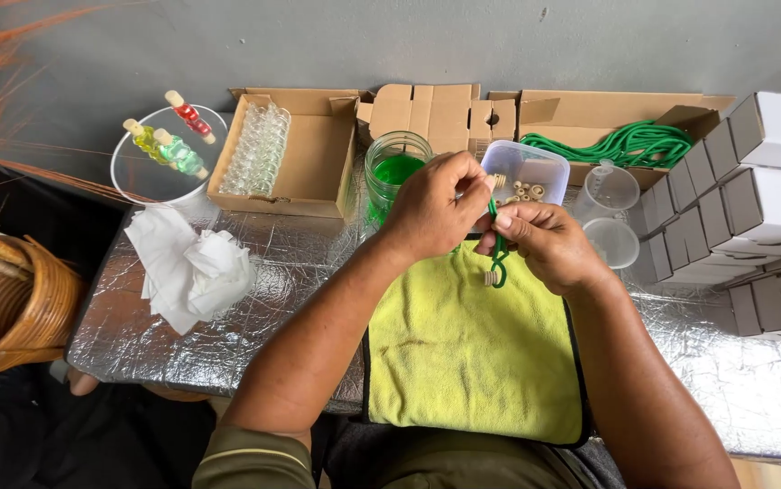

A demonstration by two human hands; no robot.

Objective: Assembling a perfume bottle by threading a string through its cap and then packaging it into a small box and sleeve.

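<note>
Both hands meet above a yellow cloth [472,353] on the foil-covered table [182,317]. Left hand [431,213] pinched closed on a small wooden bead [499,181] at the top end of a green cord [499,244]. Right hand [544,243] closed round the cord lower down, its looped end with another bead hanging just over the cloth. Right behind the hands: clear tub of beads [524,172], glass jar of green liquid [394,172]. Cardboard box of small glass bottles [304,154] further left

Jar [397,172] left of tub [526,169]
</note>
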